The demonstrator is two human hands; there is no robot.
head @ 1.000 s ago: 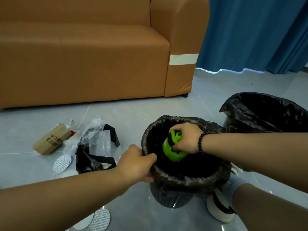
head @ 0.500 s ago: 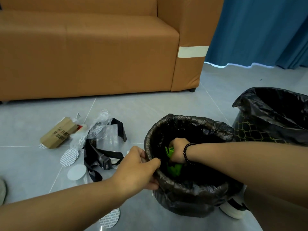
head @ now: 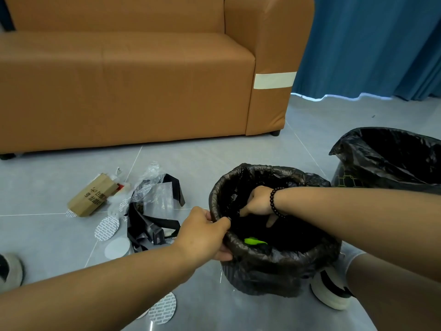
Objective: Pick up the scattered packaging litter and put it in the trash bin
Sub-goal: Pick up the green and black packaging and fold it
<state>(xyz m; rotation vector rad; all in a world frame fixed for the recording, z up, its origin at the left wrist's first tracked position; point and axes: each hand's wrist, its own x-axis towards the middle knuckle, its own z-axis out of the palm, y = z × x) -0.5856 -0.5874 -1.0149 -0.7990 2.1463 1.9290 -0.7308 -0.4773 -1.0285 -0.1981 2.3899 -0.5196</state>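
Left hand is pinching the trash bin liner rim, steadying it; my right hand, loosely uncurled and empty, is hanging above the green wrapper.

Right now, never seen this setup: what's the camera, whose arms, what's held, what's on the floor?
There is one view, from a wide-angle camera worn on a person's head, looking down at bare hands; there is no machine. The left hand has a grip on the rim of the trash bin, pinching its black liner. The right hand is inside the bin, holding nothing that shows. A green wrapper lies in the bin. On the floor are a cardboard box, clear plastic, black packaging and round foil seals. A second bin stands to the right.
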